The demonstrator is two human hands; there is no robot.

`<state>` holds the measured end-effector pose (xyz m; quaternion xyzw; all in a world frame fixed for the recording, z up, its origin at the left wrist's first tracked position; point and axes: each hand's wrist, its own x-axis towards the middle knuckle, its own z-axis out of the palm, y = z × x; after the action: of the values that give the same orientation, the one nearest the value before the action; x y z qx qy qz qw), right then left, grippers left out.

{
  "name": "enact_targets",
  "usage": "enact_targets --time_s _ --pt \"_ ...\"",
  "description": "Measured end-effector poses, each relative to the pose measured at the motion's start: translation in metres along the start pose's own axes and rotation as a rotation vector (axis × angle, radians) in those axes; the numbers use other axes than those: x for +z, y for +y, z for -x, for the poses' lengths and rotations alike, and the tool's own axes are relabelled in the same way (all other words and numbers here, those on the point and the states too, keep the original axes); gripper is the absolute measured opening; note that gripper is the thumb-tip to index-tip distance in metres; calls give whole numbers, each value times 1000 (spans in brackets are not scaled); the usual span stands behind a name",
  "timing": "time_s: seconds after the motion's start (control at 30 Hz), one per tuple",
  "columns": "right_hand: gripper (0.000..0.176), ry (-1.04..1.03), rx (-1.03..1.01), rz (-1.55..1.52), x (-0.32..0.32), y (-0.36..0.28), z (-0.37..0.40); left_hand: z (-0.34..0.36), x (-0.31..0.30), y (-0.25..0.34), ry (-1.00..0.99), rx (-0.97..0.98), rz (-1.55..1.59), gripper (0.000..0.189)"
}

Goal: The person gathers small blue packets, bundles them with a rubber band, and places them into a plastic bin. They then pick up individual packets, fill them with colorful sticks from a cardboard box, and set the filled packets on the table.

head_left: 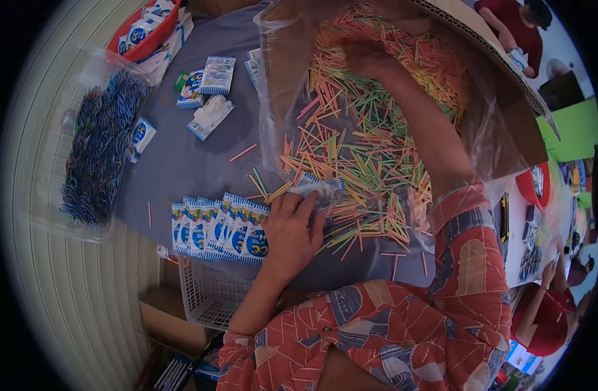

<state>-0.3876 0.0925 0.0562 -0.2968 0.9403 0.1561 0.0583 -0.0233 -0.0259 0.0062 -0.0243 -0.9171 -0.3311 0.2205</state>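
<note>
Pinching a packet (320, 189) between fingers of my left hand (289, 231), blue print too blurred to read, right hand (367, 60) in sticks (351, 150), grip unclear.

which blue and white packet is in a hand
The packet held in the left hand, against the coloured sticks; the others lie flat on the table.
</note>
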Motion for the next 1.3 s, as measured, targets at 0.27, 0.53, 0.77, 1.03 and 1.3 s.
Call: enact_targets --time_s 0.27,0.53,0.77,1.03,1.3 --pt "28 646 -105 -1515 25 52 23 0 7 -2 83 145 -97 10" --pt "22 776 20 -2030 50 33 48 7 -1 -4 -156 -77 164 19" --pt "47 595 -50 -1783 37 24 80 6 4 -7 -19 36 135 14" --pt "41 413 -466 -2411 37 -26 172 13 4 -6 32 59 30 17" --pt "38 351 -517 -2533 22 -112 240 0 0 0 63 -75 588 17"
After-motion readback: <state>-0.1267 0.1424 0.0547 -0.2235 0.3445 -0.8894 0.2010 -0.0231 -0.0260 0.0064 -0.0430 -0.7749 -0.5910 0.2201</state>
